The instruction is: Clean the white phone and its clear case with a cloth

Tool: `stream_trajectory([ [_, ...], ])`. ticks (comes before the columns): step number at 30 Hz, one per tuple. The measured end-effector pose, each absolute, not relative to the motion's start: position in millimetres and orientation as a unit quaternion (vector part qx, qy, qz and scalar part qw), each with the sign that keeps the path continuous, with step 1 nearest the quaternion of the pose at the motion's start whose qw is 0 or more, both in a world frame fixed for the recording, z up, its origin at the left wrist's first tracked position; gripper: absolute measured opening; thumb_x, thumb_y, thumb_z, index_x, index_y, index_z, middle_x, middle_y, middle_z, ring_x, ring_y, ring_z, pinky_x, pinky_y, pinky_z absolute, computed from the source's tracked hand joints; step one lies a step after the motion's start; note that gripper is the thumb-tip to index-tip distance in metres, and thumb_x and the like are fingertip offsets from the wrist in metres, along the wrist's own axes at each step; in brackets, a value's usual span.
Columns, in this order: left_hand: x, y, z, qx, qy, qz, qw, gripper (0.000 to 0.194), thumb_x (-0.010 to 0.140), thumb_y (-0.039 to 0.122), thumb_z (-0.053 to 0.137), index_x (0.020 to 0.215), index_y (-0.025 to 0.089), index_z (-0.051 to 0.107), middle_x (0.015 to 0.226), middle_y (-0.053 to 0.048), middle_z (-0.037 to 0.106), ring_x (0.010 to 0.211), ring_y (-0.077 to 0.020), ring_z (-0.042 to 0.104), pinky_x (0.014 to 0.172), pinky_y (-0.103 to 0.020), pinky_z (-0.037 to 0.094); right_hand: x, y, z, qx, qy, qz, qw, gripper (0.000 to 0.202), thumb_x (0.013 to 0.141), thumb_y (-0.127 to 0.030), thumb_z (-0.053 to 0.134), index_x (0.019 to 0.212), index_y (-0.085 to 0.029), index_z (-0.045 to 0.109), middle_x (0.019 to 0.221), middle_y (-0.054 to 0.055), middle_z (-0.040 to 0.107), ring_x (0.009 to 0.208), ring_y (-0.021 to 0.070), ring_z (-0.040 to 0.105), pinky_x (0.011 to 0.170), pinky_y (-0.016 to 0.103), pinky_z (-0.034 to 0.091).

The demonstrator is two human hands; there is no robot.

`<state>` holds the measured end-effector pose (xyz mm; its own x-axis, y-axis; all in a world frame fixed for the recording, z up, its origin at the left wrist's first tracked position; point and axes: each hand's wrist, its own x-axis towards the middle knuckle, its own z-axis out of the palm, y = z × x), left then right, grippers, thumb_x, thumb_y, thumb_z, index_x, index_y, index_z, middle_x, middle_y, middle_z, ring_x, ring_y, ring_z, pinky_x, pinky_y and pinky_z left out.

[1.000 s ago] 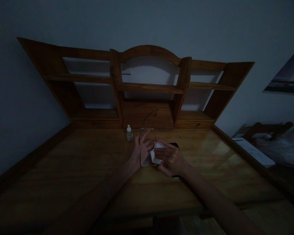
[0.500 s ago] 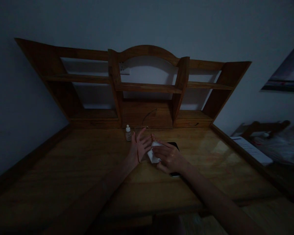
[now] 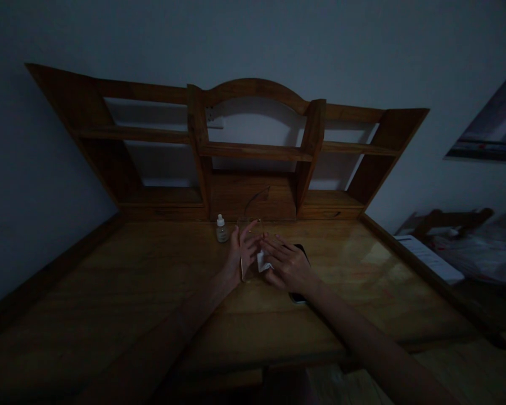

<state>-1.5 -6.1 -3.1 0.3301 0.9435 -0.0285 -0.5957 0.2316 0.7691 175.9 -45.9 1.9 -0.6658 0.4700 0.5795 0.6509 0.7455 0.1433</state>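
My left hand holds a clear, thin-edged rectangular piece that looks like a see-through phone case. Its thumb is at the left side, and the fingers show at or through the clear surface. My right hand presses a folded white tissue close against the fingers of the left; the fingers partly cover it. Under the right hand lies a dark phone, mostly hidden. Just left of and beyond the left hand stands a small dropper bottle with a white top.
A wooden desk spreads beneath both hands, with a raised wooden edge on each side. At its back rises a shelf unit with several compartments. Papers and a chair are beyond the right edge. The room is dim.
The clear piece has tilted and shifted slightly right in my left hand. My right hand has moved a little to the left, and less of the tissue shows.
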Motion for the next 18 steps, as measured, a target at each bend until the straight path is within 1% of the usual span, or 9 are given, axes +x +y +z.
stream_trajectory([
  [6, 2.0, -11.4, -1.7, 0.357, 0.249, 0.514, 0.739, 0.067, 0.092, 0.067, 0.035, 0.145, 0.029, 0.046, 0.121, -0.013, 0.064, 0.108, -0.0277, 0.062, 0.082, -0.037, 0.05, 174.1, -47.1, 2.8, -0.352, -0.88, -0.176, 0.266, 0.029, 0.091, -0.026, 0.052, 0.112, -0.014, 0.068, 0.143, 0.013, 0.054, 0.137, 0.0254, 0.046, 0.118, 0.05, 0.031],
  [9, 3.0, -11.1, -2.5, 0.357, 0.254, 0.51, 0.74, 0.066, 0.092, 0.067, 0.034, 0.145, 0.029, 0.045, 0.12, -0.013, 0.065, 0.104, -0.0269, 0.063, 0.081, -0.037, 0.051, 174.7, -46.7, 2.6, -0.371, -0.872, -0.177, 0.265, 0.03, 0.092, -0.026, 0.052, 0.114, -0.014, 0.067, 0.143, 0.014, 0.055, 0.138, 0.0256, 0.045, 0.119, 0.05, 0.029],
  [14, 4.3, -11.0, -5.2, 0.347, 0.268, 0.49, 0.753, 0.063, 0.094, 0.064, 0.032, 0.144, 0.029, 0.047, 0.131, -0.012, 0.06, 0.11, -0.0272, 0.061, 0.083, -0.038, 0.051, 177.9, -44.6, 2.3, -0.396, -0.859, -0.18, 0.269, 0.039, 0.092, -0.024, 0.051, 0.128, -0.013, 0.06, 0.145, 0.014, 0.052, 0.139, 0.0258, 0.043, 0.119, 0.05, 0.03],
  [18, 5.5, -12.5, -6.8, 0.347, 0.258, 0.481, 0.763, 0.062, 0.094, 0.063, 0.033, 0.144, 0.029, 0.046, 0.134, -0.012, 0.06, 0.11, -0.0275, 0.062, 0.085, -0.041, 0.052, 178.8, -43.2, 2.0, -0.41, -0.849, -0.187, 0.276, 0.034, 0.092, -0.025, 0.053, 0.123, -0.016, 0.063, 0.147, 0.012, 0.05, 0.14, 0.0266, 0.042, 0.12, 0.052, 0.027],
])
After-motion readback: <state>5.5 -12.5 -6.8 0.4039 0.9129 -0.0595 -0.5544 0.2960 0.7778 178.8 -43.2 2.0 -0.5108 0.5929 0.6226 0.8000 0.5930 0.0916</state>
